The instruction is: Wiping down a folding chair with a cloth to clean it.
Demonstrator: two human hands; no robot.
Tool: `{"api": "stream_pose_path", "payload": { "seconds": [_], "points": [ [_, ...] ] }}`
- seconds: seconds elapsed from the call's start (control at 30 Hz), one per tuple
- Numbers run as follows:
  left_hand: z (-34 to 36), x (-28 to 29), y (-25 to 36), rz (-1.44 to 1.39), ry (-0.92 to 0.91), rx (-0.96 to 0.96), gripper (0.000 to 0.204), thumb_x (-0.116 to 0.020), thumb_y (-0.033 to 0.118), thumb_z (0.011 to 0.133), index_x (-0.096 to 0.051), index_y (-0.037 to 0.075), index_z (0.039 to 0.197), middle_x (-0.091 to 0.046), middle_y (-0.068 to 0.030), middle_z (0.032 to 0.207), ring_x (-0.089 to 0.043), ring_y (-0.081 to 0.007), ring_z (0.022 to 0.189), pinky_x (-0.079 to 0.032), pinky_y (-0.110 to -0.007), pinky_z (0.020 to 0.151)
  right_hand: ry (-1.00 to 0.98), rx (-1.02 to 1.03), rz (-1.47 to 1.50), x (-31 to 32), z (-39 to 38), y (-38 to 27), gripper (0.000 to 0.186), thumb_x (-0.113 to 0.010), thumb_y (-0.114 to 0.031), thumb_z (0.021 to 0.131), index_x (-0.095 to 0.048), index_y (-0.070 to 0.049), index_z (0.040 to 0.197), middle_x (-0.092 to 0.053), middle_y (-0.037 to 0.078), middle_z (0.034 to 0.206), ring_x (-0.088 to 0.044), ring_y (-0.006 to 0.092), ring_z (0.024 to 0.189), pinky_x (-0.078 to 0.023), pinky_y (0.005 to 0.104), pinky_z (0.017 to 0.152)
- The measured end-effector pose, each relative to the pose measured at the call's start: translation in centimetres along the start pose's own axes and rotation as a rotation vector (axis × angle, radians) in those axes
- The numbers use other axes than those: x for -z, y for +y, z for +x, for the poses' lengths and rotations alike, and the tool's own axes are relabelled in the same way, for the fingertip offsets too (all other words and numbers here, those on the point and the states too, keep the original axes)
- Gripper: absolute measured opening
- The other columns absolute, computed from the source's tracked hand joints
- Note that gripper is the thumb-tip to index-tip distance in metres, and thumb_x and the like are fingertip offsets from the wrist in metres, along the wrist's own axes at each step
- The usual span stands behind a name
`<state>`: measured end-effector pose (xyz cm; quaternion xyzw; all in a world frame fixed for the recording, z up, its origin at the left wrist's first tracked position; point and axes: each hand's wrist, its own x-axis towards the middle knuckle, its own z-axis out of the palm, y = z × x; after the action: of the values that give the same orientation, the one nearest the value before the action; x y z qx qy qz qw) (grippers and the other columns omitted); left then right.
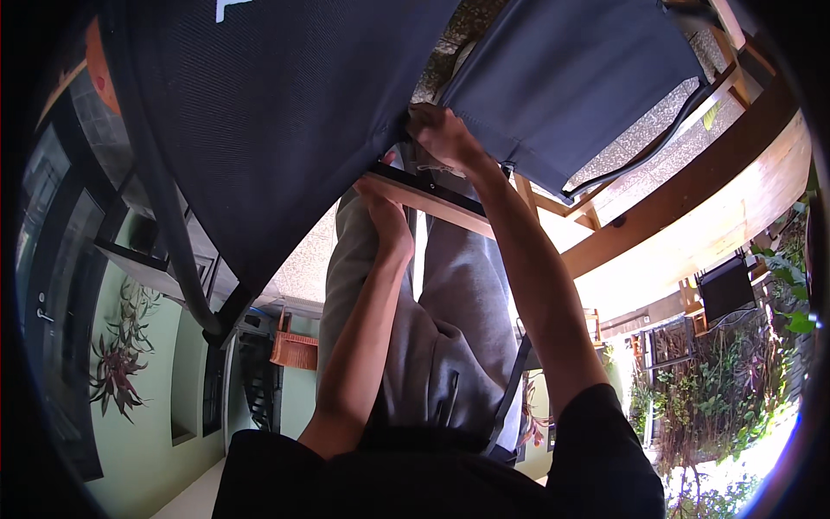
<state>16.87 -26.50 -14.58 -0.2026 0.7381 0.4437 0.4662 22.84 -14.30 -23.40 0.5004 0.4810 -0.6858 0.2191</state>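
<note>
the left hand (386,212) is gripping the stiff-looking wooden bar (437,205), likely good for holding, below the right hand (443,138). its fingers are curling; i cannot tell on what. left of them, black cloth (285,112) is looking soft.

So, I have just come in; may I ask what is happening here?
The person's left hand holds a wooden bar near one end. The right hand is curled at the edge of the big dark cloth, above the bar in the picture; its fingertips are hidden, so I cannot tell exactly what it grips. A second dark cloth is spread beyond the right hand.
</note>
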Motion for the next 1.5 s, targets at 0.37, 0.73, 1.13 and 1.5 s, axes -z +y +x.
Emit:
{"api": "stream_pose_path", "payload": {
  "seconds": [0.37, 0.73, 1.13, 1.5],
  "points": [
    [0.6, 0.6, -0.7, 0.058, -0.003, -0.074, 0.074, -0.017, 0.066, 0.103, -0.014, 0.014, 0.156, -0.038, -0.0153, 0.152, -0.037, -0.0234, 0.141, -0.024, -0.040, 0.120, -0.007, 0.143, 0.211, 1.2, -0.7, 1.2, 0.049, -0.061, -0.016, 0.094, -0.052, -0.011, 0.142, -0.064, 0.017, 0.124, -0.066, 0.0245, 0.100, -0.055, 0.0337, 0.089],
    [0.1, -0.5, 0.0, 0.031, 0.031, -0.040, 0.068, -0.014, 0.063, 0.104, -0.016, 0.018, 0.155, -0.044, -0.0129, 0.148, -0.039, -0.0217, 0.140, -0.026, -0.041, 0.119, -0.303, 0.076, 0.009, 0.3, 8.5, 3.8, 0.051, -0.061, -0.035, 0.088, -0.062, -0.005, 0.128, -0.067, 0.020, 0.113, -0.065, 0.0303, 0.103, -0.052, 0.0392, 0.089],
    [0.8, 0.7, -1.0, -0.003, 0.002, -0.053, 0.071, -0.015, 0.064, 0.103, -0.018, 0.015, 0.155, -0.040, -0.0117, 0.152, -0.039, -0.0213, 0.140, -0.026, -0.042, 0.119, -0.155, 0.212, 0.091, 3.0, 0.4, 3.9, 0.046, -0.060, -0.030, 0.094, -0.055, -0.017, 0.138, -0.068, 0.015, 0.111, -0.065, 0.0298, 0.104, -0.051, 0.0390, 0.093],
    [0.7, 1.1, -1.5, -0.093, -0.034, 0.048, 0.072, -0.017, 0.064, 0.103, -0.015, 0.017, 0.157, -0.037, -0.0139, 0.154, -0.034, -0.0234, 0.143, -0.024, -0.042, 0.120, -0.111, -0.065, -0.664, 0.4, -2.0, -2.7, 0.048, -0.063, -0.019, 0.086, -0.055, -0.004, 0.131, -0.069, 0.015, 0.119, -0.068, 0.0352, 0.109, -0.054, 0.0445, 0.089]
  ]
}}
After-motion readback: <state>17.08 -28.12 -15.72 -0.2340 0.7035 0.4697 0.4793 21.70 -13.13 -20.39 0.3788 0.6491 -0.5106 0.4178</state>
